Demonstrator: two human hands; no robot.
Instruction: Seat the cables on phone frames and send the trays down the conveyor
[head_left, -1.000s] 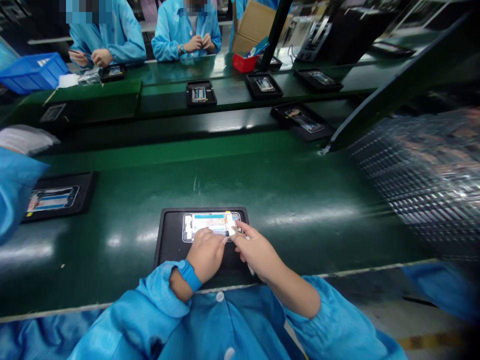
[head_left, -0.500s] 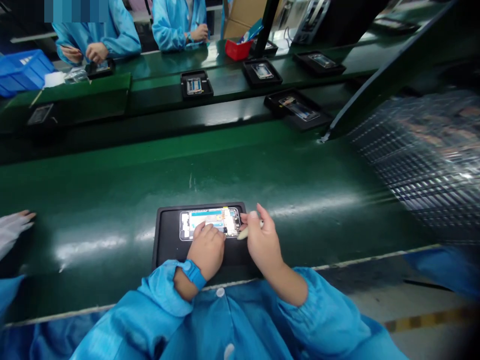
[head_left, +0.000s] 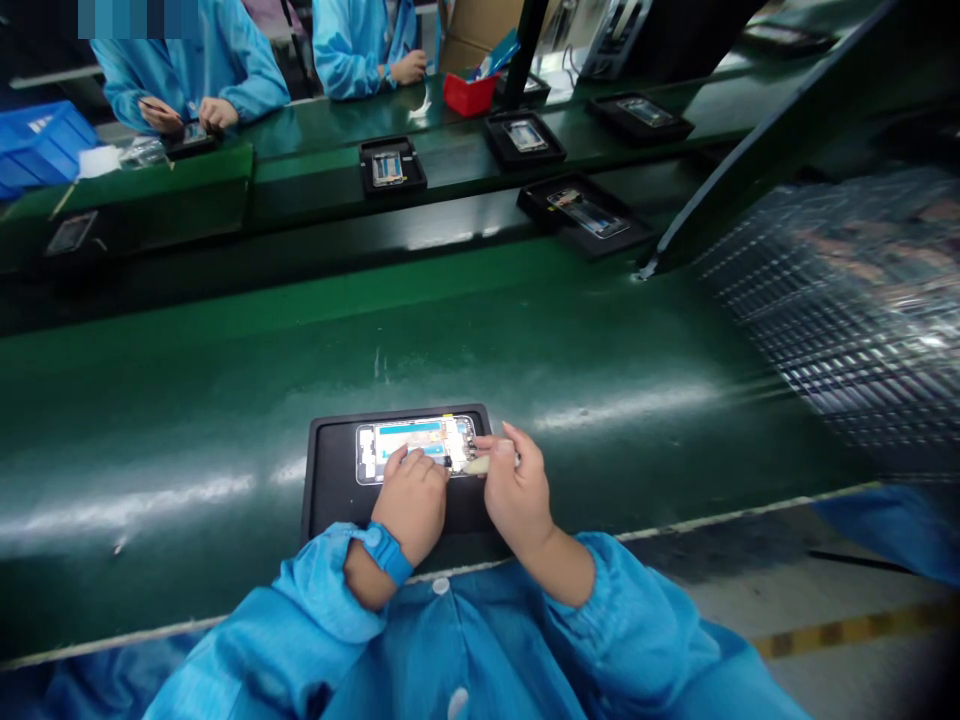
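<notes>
An opened phone (head_left: 409, 432) lies sideways in a black tray (head_left: 330, 500) on the green bench, its inner parts and blue strips exposed. My left hand (head_left: 411, 505) rests over the phone's near edge, fingers bent and close together on it; its fingertips are partly hidden. My right hand (head_left: 519, 490) pinches a cream-coloured pry stick (head_left: 478, 466), whose tapered tip points left over the circuit board at the phone's right end. I cannot tell whether the tip touches the board.
Beyond the bench, black trays with opened phones (head_left: 590, 214) stand along a conveyor (head_left: 450, 222). Two people in blue smocks work across it, near a blue bin (head_left: 41, 150) and a red box (head_left: 469, 95). Stacked clear plastic trays (head_left: 862, 310) are at the right, by a slanted panel.
My right hand has moved slightly left, bringing the pry stick further over the phone. My left hand stays on the phone. A neighbour's white-sleeved hand has left the view at the left.
</notes>
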